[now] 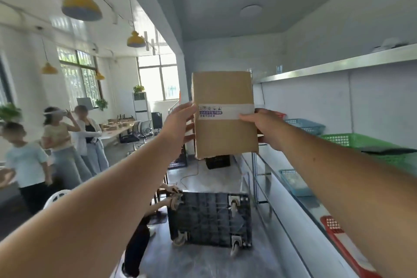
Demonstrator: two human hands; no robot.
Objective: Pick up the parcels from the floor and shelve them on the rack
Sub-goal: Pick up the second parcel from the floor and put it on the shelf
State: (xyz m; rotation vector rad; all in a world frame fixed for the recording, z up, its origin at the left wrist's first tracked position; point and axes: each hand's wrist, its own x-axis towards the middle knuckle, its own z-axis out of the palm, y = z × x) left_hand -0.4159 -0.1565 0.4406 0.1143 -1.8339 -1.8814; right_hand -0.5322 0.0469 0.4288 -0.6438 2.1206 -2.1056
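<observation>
A brown cardboard parcel [223, 95] with a white tape band across it is held up at arm's length in the middle of the view. My left hand [180, 123] grips its left edge and my right hand [266, 127] grips its right edge. The metal rack [338, 70] runs along the right side, its upper shelf level with the parcel's top. The parcel hangs in the aisle just left of the rack's end post, apart from the shelves.
A black wheeled crate [209, 219] lies upturned on the floor ahead. Green [352, 140], blue [304, 125] and red [334, 228] baskets sit on the rack shelves. Three people [61, 140] stand at the left, and a crouching person's hand [171, 188] touches the crate.
</observation>
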